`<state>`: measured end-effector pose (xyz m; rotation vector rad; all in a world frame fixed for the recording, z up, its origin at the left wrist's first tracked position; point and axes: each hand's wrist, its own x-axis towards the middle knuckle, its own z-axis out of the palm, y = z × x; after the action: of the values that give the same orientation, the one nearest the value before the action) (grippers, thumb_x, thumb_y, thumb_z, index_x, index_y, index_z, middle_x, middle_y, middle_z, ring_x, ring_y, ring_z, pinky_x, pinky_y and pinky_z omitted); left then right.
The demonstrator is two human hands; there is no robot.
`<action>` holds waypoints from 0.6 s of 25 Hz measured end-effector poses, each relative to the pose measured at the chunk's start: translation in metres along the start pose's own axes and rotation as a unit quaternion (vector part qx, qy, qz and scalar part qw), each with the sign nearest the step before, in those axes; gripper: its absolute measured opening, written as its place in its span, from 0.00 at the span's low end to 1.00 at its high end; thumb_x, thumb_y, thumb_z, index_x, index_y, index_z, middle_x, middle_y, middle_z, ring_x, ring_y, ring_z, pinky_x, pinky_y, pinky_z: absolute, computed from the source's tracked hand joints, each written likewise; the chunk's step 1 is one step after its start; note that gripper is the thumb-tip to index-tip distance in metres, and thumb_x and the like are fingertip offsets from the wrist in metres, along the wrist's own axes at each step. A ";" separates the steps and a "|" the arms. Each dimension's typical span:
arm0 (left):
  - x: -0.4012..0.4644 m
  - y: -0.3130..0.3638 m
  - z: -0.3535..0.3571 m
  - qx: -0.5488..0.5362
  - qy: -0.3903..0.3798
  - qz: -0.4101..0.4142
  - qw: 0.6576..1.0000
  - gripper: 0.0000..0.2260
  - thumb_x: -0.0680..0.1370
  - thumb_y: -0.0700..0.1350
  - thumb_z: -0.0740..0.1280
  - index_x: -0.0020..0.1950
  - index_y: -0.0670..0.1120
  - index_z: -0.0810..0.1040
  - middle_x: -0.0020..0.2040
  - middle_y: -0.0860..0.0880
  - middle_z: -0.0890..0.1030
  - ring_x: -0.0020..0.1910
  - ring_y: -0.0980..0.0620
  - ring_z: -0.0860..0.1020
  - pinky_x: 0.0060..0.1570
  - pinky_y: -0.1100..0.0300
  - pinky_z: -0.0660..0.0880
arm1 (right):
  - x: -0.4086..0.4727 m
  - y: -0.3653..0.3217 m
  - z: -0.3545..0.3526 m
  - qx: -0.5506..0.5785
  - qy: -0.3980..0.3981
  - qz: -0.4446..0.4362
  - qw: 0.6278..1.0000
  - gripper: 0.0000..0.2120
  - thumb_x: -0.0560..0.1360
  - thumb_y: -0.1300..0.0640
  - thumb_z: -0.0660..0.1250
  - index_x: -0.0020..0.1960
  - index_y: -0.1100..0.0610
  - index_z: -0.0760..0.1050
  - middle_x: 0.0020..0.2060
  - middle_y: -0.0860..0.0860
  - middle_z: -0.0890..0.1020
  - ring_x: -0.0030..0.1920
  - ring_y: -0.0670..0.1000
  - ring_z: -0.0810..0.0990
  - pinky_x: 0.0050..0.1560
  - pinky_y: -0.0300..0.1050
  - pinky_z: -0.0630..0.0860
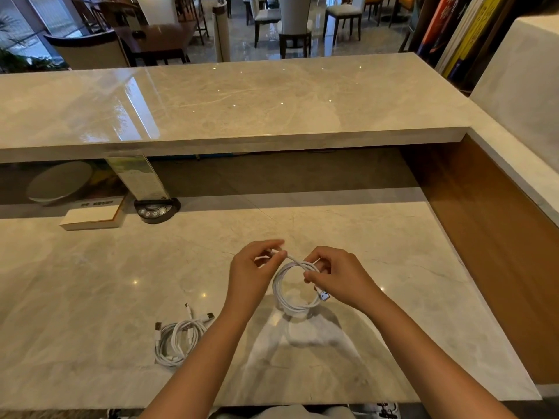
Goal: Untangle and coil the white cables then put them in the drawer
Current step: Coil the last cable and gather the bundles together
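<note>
A white cable [286, 293] hangs as a round coil above the marble desk [90, 282], held between both hands. My right hand [338, 276] pinches the coil's top right, with a USB plug sticking out just below its fingers. My left hand [252, 267] pinches the cable's free end and draws it across the top of the coil. A second bunch of white cables [177, 338] lies loosely coiled on the desk to the left of my left forearm, with plugs poking out. No drawer is in view.
A thick book [93, 217] and a black round device with buttons [155, 210] holding an upright card sit at the back left. A raised marble counter [242, 101] overhangs the desk's rear. A wooden side panel [484, 237] bounds the right.
</note>
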<state>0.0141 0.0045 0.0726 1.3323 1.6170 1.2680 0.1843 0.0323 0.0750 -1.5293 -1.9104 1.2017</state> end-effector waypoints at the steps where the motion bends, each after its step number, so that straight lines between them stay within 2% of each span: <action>1: -0.002 0.001 0.003 -0.015 -0.015 -0.060 0.998 0.14 0.73 0.42 0.71 0.57 0.53 0.76 0.49 0.56 0.79 0.45 0.61 0.78 0.42 0.68 0.75 | 0.000 0.002 0.002 0.019 0.019 0.010 1.000 0.03 0.70 0.60 0.70 0.43 0.54 0.78 0.32 0.48 0.84 0.28 0.40 0.76 0.31 0.31 0.70; 2: -0.005 -0.001 0.007 -0.032 -0.035 -0.115 0.992 0.18 0.72 0.44 0.71 0.61 0.53 0.73 0.51 0.55 0.78 0.46 0.60 0.78 0.44 0.65 0.77 | -0.001 0.003 0.005 0.042 0.038 0.020 0.998 0.02 0.71 0.60 0.70 0.42 0.55 0.78 0.32 0.49 0.84 0.29 0.42 0.77 0.31 0.34 0.72; 3: -0.010 -0.004 0.010 -0.051 -0.051 -0.155 0.985 0.17 0.73 0.45 0.71 0.61 0.51 0.74 0.50 0.53 0.80 0.46 0.56 0.80 0.45 0.61 0.78 | -0.001 0.003 0.007 0.055 0.055 0.029 0.997 0.02 0.71 0.60 0.69 0.42 0.55 0.77 0.32 0.49 0.84 0.30 0.45 0.78 0.32 0.38 0.75; 4: -0.015 -0.008 0.011 -0.070 -0.058 -0.176 0.980 0.12 0.74 0.43 0.70 0.57 0.47 0.77 0.45 0.49 0.82 0.42 0.53 0.81 0.44 0.58 0.79 | 0.000 0.003 0.010 0.051 0.067 0.033 0.996 0.02 0.70 0.60 0.69 0.42 0.55 0.77 0.34 0.50 0.83 0.32 0.48 0.79 0.34 0.43 0.77; 5: -0.020 -0.011 0.011 -0.075 -0.058 -0.179 0.979 0.06 0.75 0.41 0.68 0.51 0.44 0.80 0.38 0.48 0.82 0.36 0.52 0.81 0.41 0.58 0.79 | 0.000 0.004 0.012 0.038 0.072 0.031 0.996 0.03 0.70 0.59 0.70 0.42 0.55 0.76 0.35 0.49 0.82 0.33 0.48 0.79 0.37 0.46 0.77; 6: -0.024 -0.014 0.010 -0.070 -0.055 -0.167 0.982 0.06 0.76 0.38 0.66 0.48 0.43 0.82 0.32 0.49 0.80 0.32 0.53 0.79 0.38 0.60 0.78 | 0.001 0.004 0.013 0.027 0.069 0.024 0.997 0.04 0.69 0.58 0.70 0.42 0.54 0.76 0.36 0.48 0.81 0.34 0.48 0.79 0.39 0.47 0.77; 8: -0.028 -0.016 0.006 -0.052 -0.056 -0.142 0.987 0.10 0.77 0.37 0.64 0.45 0.48 0.83 0.27 0.52 0.77 0.28 0.56 0.76 0.34 0.63 0.75 | 0.001 0.003 0.014 0.015 0.041 0.005 0.999 0.06 0.69 0.55 0.72 0.46 0.51 0.78 0.37 0.46 0.81 0.32 0.45 0.79 0.41 0.44 0.77; 11: -0.032 -0.016 0.002 -0.036 -0.084 -0.134 0.987 0.11 0.77 0.37 0.64 0.44 0.52 0.82 0.28 0.53 0.77 0.30 0.55 0.76 0.37 0.58 0.75 | 0.005 0.005 0.014 0.000 0.001 0.001 1.000 0.04 0.69 0.55 0.73 0.44 0.52 0.82 0.32 0.45 0.82 0.33 0.42 0.78 0.38 0.36 0.74; 15: -0.048 -0.021 -0.012 -0.092 -0.108 -0.200 0.969 0.17 0.74 0.32 0.63 0.50 0.52 0.80 0.39 0.50 0.82 0.40 0.54 0.81 0.46 0.55 0.80 | 0.013 0.009 0.019 0.088 -0.051 0.073 0.992 0.04 0.68 0.60 0.75 0.40 0.58 0.81 0.26 0.46 0.80 0.28 0.42 0.77 0.35 0.37 0.73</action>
<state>0.0084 -0.0448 0.0528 0.9341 1.4796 0.9650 0.1713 0.0374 0.0554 -1.5613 -1.7249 1.4961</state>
